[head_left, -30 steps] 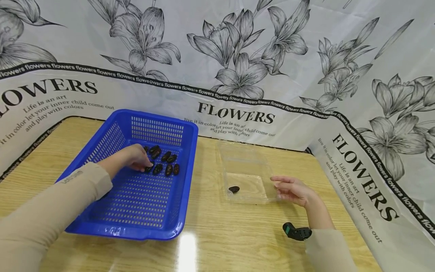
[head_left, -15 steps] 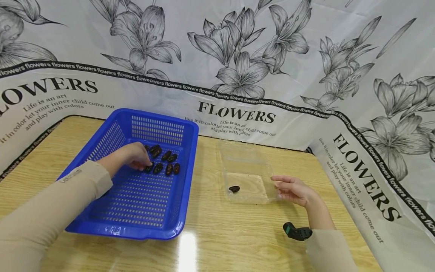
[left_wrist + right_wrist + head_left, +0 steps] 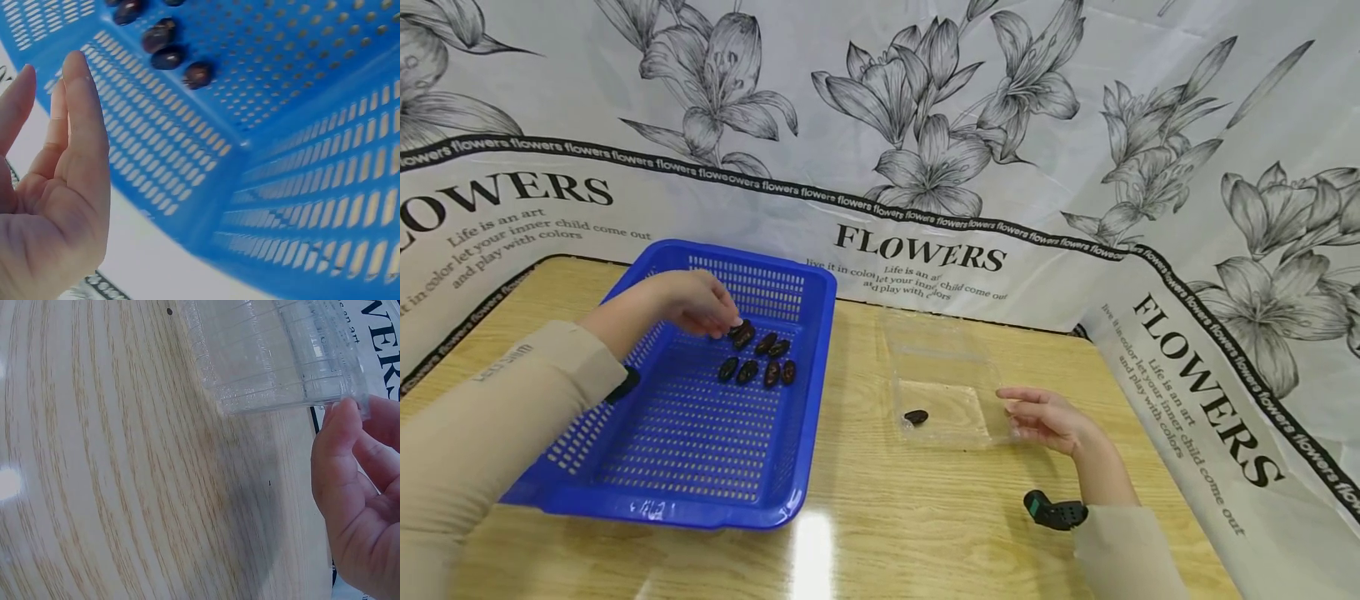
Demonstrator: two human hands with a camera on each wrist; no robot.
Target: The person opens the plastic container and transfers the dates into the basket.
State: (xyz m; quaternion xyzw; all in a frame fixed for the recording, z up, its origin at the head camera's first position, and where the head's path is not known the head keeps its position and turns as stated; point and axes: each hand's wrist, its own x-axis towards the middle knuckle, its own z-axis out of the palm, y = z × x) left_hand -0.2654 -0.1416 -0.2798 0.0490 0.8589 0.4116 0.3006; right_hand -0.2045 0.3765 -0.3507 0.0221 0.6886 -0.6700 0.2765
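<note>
My left hand (image 3: 702,307) hovers over the back of the blue plastic basket (image 3: 808,400), above a cluster of dark brown dates (image 3: 742,335). In the left wrist view the fingers (image 3: 84,103) are nearly straight, and nothing shows between them and the thumb. Several dates (image 3: 158,39) lie on the basket floor in two loose rows. To the right, a clear plastic box (image 3: 947,408) with its lid raised at the back holds one date (image 3: 916,417). My right hand (image 3: 1051,421) pinches the box's right edge between thumb and fingers, seen closely at the clear wall (image 3: 284,403).
A black angled device (image 3: 1055,511) lies on the wooden table (image 3: 880,517) beside the right sleeve. Behind the table hangs a white cloth (image 3: 917,275) printed with flowers and lettering. Table surface lies between the basket and the box.
My left hand has risen from the nearer row of dates and moved toward the back of the basket, uncovering the leftmost date there. The right hand and box have stayed put.
</note>
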